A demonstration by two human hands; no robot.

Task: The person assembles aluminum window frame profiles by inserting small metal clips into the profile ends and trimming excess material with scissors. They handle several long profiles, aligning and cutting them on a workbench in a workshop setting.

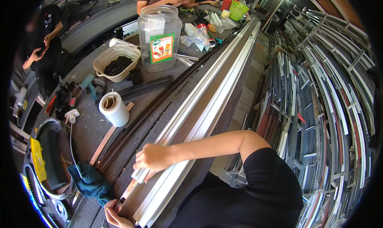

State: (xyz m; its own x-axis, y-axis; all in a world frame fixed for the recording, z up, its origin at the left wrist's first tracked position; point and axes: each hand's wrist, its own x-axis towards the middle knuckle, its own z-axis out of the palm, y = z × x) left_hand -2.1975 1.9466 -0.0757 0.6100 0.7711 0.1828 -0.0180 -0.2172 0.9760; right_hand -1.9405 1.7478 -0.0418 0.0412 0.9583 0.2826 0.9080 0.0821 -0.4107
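right hand (153, 157): fingers gripping white profile (202, 88), covering part | left hand (115, 217): cut off below, grip cannot be told

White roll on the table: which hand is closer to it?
Right. The right hand, holding a white strip, is below and right of the white roll in the picture; the left hand is farther down, near the bottom edge.

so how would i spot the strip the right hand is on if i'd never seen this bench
On the dark workbench, two long white strips run side by side toward the person. Yours is the left strip. Its near end, under the right hand, stops short of the right strip's.
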